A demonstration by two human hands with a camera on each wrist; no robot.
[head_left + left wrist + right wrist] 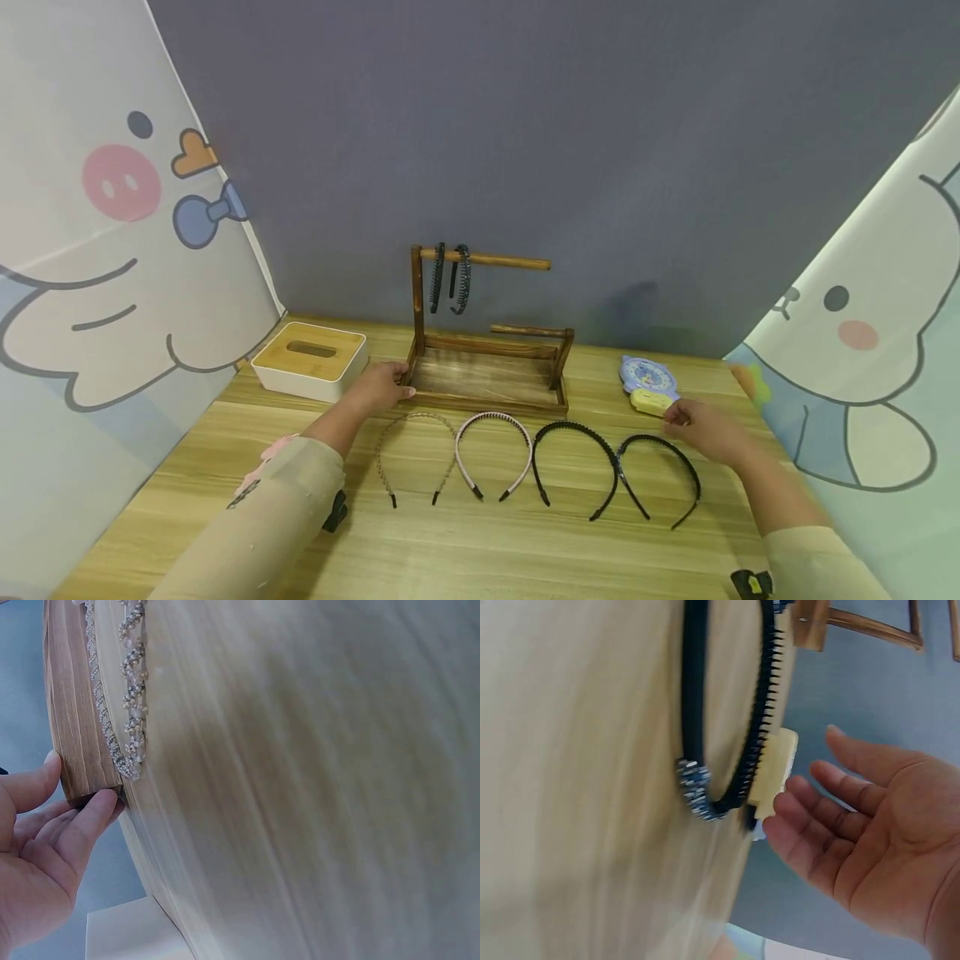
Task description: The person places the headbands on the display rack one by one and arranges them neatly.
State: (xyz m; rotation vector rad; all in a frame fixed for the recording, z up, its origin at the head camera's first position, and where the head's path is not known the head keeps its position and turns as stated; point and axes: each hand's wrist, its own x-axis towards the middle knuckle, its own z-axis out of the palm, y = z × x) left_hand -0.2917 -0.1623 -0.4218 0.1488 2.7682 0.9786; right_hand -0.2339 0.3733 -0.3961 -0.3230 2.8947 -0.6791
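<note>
My left hand [378,387] grips the front left corner of a brown wooden rack [487,408], thumb and fingers around it, as the left wrist view [52,832] also shows. Two dark headbands [462,279] hang from its upper bar. Before the rack lie a beaded beige headband [381,454], a pale pink headband [492,416], a black headband [573,426] and a dark headband with beaded parts [678,454]. My right hand [708,429] is beside a small yellow object [651,402]; in the right wrist view its fingers are loosely bent and nothing lies in the palm.
A white tissue box [296,383] with a wooden lid stands left of the rack. A round lilac clock-like object [648,377] lies behind the yellow one. Something pink [273,450] shows partly behind my left sleeve. A grey wall rises behind the wooden table [450,558], with cartoon-printed curtains either side.
</note>
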